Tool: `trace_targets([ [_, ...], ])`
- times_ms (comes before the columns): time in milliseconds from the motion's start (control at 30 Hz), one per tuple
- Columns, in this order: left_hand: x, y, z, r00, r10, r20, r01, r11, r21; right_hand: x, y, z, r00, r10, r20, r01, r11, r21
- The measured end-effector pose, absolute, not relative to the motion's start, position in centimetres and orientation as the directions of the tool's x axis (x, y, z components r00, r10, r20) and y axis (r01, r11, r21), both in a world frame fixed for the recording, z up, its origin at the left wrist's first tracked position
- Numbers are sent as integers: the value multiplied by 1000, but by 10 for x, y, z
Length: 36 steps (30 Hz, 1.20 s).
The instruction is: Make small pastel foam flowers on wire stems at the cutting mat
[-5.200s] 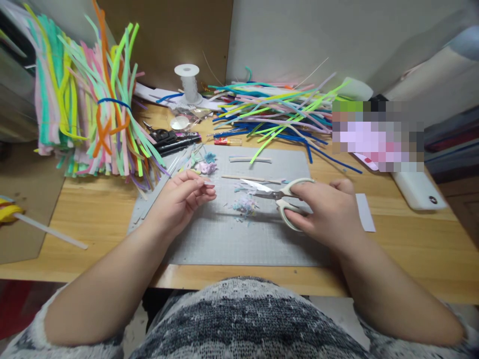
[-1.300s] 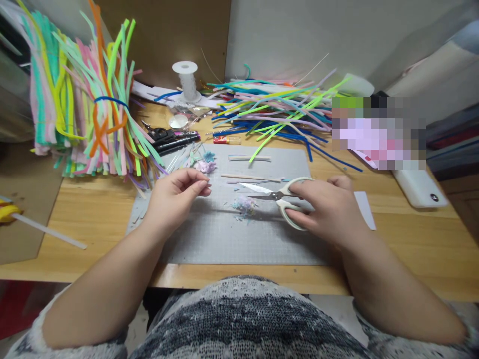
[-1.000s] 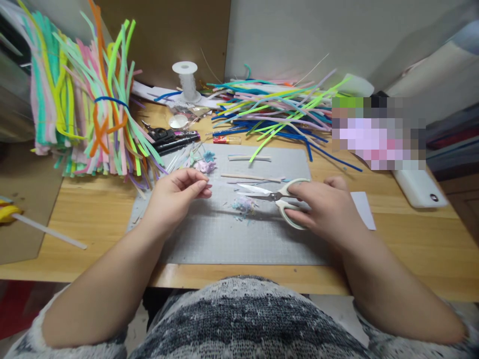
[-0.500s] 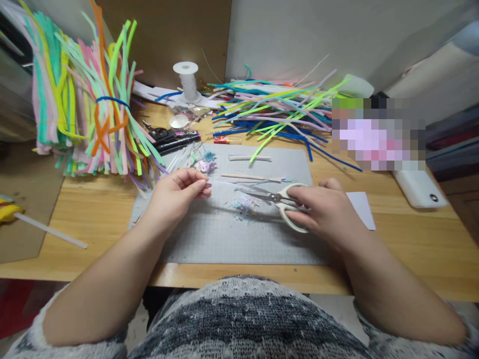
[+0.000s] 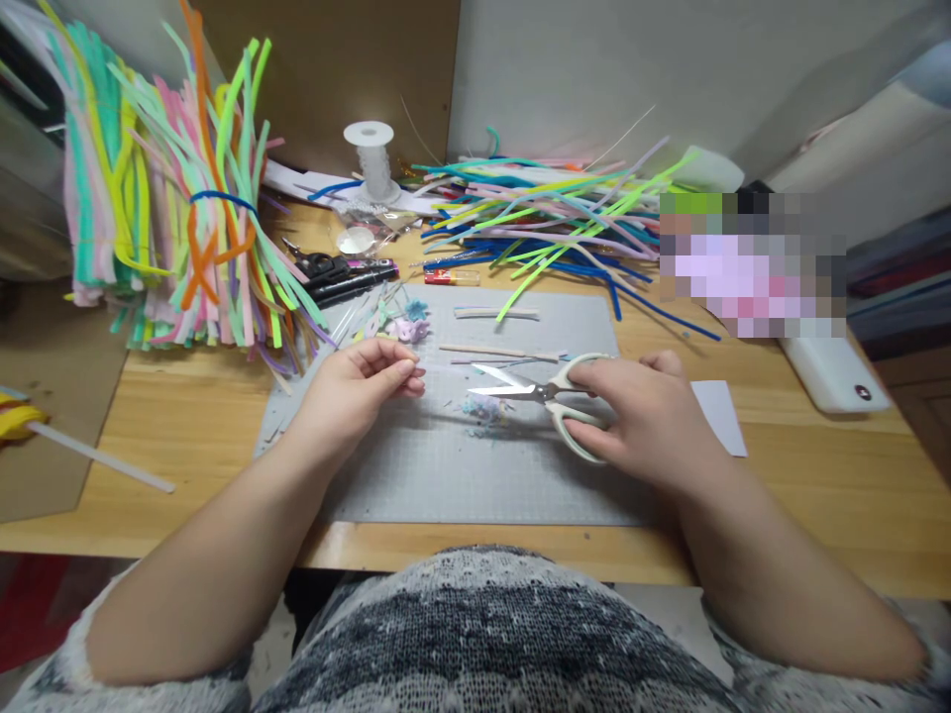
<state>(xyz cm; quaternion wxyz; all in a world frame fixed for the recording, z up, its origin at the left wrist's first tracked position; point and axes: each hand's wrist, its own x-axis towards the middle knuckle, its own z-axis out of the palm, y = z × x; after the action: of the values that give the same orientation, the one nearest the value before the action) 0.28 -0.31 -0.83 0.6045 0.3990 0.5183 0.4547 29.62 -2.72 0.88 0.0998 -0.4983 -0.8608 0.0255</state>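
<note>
My right hand (image 5: 639, 406) grips the white-handled scissors (image 5: 545, 393), whose blades are spread and point left over the grey cutting mat (image 5: 446, 475). Left of the blade tips, my left hand (image 5: 371, 381) is pinched; whatever lies between thumb and fingers is too small to make out. Beneath the blades is a small heap of pastel clippings (image 5: 482, 408). Behind them lie thin pale stems (image 5: 490, 352) and, farther back, a short bundle of stems (image 5: 494, 313). Small purple and blue fuzzy pieces (image 5: 411, 329) rest behind my left hand.
Bundled colourful pipe cleaners (image 5: 163, 218) stand at the left. A loose pile of them (image 5: 550, 213) lies at the back. A white spool (image 5: 369, 163), black pens (image 5: 353, 285) and a white power bank (image 5: 836, 371) are also on the table.
The scissor blades have opened wider. A pale strand that stretched from my left fingers toward the blades no longer shows there. My left hand has shifted slightly right.
</note>
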Motion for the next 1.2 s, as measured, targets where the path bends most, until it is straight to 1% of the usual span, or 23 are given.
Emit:
trace_targets([
  [100, 3, -4, -8, 50, 964, -260, -150, 265, 953, 297, -27, 8, -482, 864, 143, 860, 498, -108],
  [333, 5, -4, -6, 57, 956, -287, -157, 292, 943, 297, -27, 4, -496, 857, 141, 854, 511, -100],
  [700, 2, -2, -9, 56, 964, -261, -150, 267, 952, 301, -25, 4, -508, 853, 121, 830, 522, -196],
  [967, 4, -4, -5, 22, 965, -261, -118, 262, 958, 300, -26, 8, -518, 855, 34, 826, 510, -242],
  [1200, 4, -4, -4, 1, 964, -264, -109, 263, 959, 300, -27, 9, -519, 853, 50, 804, 508, -309],
])
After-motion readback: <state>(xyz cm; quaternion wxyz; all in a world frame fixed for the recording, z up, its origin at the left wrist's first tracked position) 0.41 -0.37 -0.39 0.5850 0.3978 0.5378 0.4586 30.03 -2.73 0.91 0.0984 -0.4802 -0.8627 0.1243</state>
